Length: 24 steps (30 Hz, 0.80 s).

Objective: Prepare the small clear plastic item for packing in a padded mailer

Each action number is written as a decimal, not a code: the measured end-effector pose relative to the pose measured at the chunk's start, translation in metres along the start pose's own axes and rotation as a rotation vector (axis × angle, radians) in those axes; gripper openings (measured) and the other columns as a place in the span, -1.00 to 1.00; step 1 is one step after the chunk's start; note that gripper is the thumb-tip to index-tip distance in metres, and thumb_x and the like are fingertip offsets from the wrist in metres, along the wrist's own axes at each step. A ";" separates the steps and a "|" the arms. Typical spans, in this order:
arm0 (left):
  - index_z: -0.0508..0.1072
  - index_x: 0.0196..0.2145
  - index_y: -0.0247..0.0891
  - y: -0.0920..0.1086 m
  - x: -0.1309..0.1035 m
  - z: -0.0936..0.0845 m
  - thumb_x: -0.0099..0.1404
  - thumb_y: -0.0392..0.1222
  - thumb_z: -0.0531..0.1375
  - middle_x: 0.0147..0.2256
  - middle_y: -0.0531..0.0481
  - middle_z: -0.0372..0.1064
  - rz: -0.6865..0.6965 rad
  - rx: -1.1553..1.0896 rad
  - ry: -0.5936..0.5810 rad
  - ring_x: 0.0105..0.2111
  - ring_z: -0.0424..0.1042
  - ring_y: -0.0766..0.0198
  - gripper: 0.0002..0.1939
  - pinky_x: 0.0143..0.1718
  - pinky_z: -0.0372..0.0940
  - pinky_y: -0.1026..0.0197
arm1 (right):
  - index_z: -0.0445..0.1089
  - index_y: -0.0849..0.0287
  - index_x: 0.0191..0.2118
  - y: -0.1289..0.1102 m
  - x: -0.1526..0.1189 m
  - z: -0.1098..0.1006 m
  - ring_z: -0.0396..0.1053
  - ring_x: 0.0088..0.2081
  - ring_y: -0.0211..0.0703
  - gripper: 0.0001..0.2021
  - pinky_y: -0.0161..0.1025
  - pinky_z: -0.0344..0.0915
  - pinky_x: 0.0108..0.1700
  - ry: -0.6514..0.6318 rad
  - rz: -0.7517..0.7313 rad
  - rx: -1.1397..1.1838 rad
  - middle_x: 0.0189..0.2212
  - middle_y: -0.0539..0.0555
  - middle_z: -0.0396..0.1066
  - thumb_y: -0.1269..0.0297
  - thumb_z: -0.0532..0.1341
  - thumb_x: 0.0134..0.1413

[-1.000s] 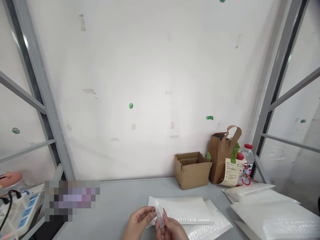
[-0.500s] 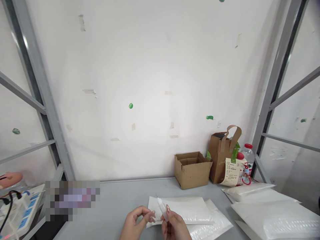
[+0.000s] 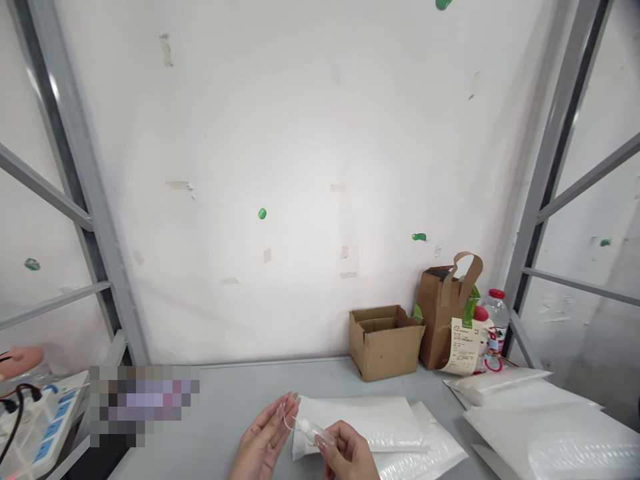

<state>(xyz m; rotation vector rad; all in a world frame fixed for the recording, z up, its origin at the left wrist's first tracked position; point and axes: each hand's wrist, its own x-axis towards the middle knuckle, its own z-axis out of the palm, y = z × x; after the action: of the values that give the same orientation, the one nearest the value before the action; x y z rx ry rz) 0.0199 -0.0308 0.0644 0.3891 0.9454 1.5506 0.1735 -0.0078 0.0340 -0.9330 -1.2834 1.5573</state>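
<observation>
My right hand (image 3: pixel 347 450) is closed around a small translucent tube (image 3: pixel 320 435) with a white tip pointing up and to the left. To the left of it, my left hand (image 3: pixel 265 437) has its fingers pressed together at a thin pale strand (image 3: pixel 287 421), which curves toward the tube's tip. What the strand is made of is too small to tell. Under and behind my right hand lies a white padded mailer (image 3: pixel 370 417), on top of another bubble mailer (image 3: pixel 430 440) that sticks out at the right.
A stack of white mailers (image 3: pixel 555 427) lies at the right. An opened cardboard box (image 3: pixel 390 353), a brown paper bag (image 3: pixel 435 320) and a red-capped bottle (image 3: pixel 496 310) stand at the back right. On the left are a power strip (image 3: pixel 55 420) and a blurred-out object (image 3: pixel 150 400).
The tube has tilted from steep to flatter, its tip still leftward. My left hand has moved slightly left and up, with its fingers now extended together, and the strand shows as a curve.
</observation>
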 end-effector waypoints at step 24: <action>0.47 -0.31 -0.45 -0.010 -0.003 0.006 0.09 -0.48 0.21 -0.20 -0.28 0.51 -0.021 0.010 0.006 -0.08 0.39 0.03 -0.84 -0.04 0.34 0.17 | 0.19 0.14 -0.57 0.020 0.004 0.002 0.05 -0.73 -0.37 -0.44 -0.40 -0.04 -0.64 0.089 -0.099 -0.169 -0.81 -0.15 0.10 -0.36 0.11 -0.31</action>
<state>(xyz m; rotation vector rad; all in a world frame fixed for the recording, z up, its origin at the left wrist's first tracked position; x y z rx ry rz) 0.0311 -0.0318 0.0616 0.3808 0.9593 1.5291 0.1668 -0.0063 0.0143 -1.0172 -1.3921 1.3324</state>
